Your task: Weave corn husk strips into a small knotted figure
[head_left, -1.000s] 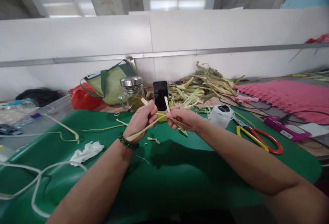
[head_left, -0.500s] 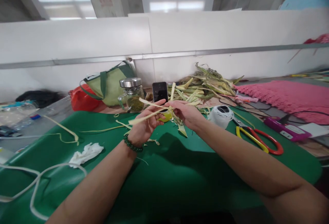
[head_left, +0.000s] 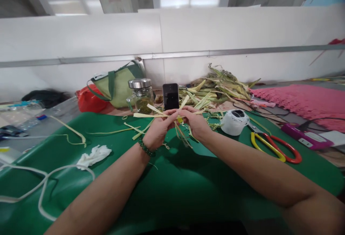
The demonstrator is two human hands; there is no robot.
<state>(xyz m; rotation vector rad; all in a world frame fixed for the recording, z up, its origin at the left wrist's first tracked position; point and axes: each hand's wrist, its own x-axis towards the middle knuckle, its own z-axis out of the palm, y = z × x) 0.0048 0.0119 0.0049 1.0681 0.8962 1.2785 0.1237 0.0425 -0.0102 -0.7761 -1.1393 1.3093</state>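
Pale, flat plant strips (head_left: 147,115), which look like dried husk or leaf, fan out from a crossing point pinched between my two hands. My left hand (head_left: 158,130), below a green bead bracelet (head_left: 146,147) on the wrist, grips them with thumb and fingers. Close against it, my right hand (head_left: 198,122) pinches the same bundle from the other side. Several strip ends hang below the fingers, and others stick out to the left and upward. The fingers hide the crossing itself. Something small and yellow shows between the hands.
Behind the hands stand a phone (head_left: 170,96) and a glass jar (head_left: 140,96). A husk pile (head_left: 226,85) lies at the back. Scissors (head_left: 277,147) and a white roll (head_left: 234,123) lie right on the green mat (head_left: 172,191); crumpled tissue (head_left: 94,156) and a white cable (head_left: 43,188) are left.
My left hand has turned and its fingers have closed in on the strips. The left-pointing strips have swung upward to lie flatter. The whole view has shifted slightly.
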